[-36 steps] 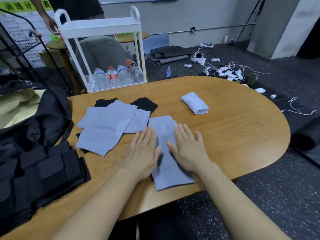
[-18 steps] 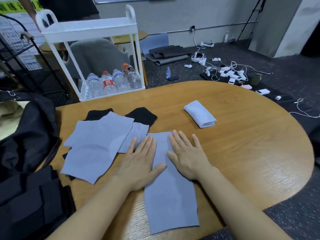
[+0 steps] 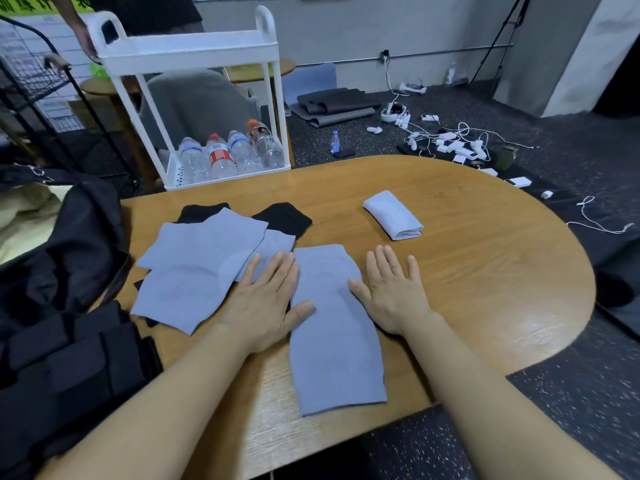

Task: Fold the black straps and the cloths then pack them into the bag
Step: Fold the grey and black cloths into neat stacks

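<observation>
A long grey-blue cloth (image 3: 332, 341) lies flat on the wooden table (image 3: 485, 271), running toward its near edge. My left hand (image 3: 266, 303) lies flat at the cloth's left edge, thumb on the fabric. My right hand (image 3: 394, 296) lies flat at its right edge, thumb touching the cloth. To the left, more grey-blue cloths (image 3: 197, 268) overlap, with black straps (image 3: 284, 218) showing under them. A folded pale cloth (image 3: 393, 220) sits farther back. The black bag (image 3: 62, 306) stands open at the table's left end.
A white cart (image 3: 194, 98) holding water bottles (image 3: 228, 154) stands just behind the table. Another person's hand (image 3: 85, 43) touches the cart's top left. A black wire rack (image 3: 38, 91) is at far left. Cables and chargers (image 3: 450, 143) litter the dark floor.
Both hands have slid apart from the middle of the cloth to its left and right edges, smoothing it. The view has tilted slightly, showing more of the cloth.
</observation>
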`<move>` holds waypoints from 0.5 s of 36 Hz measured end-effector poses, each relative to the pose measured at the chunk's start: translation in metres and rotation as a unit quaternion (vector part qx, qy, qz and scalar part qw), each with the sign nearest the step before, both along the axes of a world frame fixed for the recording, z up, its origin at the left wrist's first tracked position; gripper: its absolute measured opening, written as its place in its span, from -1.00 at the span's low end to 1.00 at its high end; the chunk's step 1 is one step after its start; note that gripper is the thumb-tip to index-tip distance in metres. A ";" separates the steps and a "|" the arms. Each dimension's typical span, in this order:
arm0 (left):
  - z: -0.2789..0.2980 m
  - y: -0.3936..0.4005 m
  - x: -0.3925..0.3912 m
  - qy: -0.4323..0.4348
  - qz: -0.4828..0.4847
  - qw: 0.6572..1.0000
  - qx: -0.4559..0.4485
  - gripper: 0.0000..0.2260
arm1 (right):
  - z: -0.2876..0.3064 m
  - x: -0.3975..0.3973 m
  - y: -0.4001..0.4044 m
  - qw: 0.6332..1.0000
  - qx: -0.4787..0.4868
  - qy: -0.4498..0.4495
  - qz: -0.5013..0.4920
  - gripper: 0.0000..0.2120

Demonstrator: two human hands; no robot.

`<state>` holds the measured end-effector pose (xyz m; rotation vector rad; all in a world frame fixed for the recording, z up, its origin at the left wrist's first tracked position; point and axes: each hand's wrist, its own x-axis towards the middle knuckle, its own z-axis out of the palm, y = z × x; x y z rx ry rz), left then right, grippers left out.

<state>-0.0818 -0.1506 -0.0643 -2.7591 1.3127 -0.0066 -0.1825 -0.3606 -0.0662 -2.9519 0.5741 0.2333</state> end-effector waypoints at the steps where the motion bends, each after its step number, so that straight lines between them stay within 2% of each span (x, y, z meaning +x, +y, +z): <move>1: 0.001 0.002 -0.003 -0.002 -0.001 1.000 -0.017 -0.14 | 0.002 -0.005 -0.001 1.000 0.003 -0.011 -0.005 -0.28; 6: 0.016 0.018 -0.028 0.018 -0.071 0.990 -0.119 -0.31 | 0.019 -0.035 0.005 0.996 0.000 -0.076 0.039 -0.34; 9: 0.018 0.028 -0.051 0.047 -0.125 0.974 -0.184 -0.52 | 0.021 -0.055 0.017 0.979 0.040 -0.173 0.096 -0.29; 11: 0.018 0.035 -0.064 0.077 -0.155 0.962 -0.210 -0.62 | 0.017 -0.069 0.027 0.959 0.047 -0.243 0.134 -0.48; 13: 0.018 0.042 -0.075 0.094 -0.176 0.955 -0.219 -0.64 | 0.011 -0.082 0.036 0.946 0.037 -0.280 0.157 -0.66; 18: 0.013 0.051 -0.090 0.095 -0.179 0.963 -0.176 -0.56 | 0.003 -0.107 0.054 0.942 0.063 -0.282 0.173 -0.82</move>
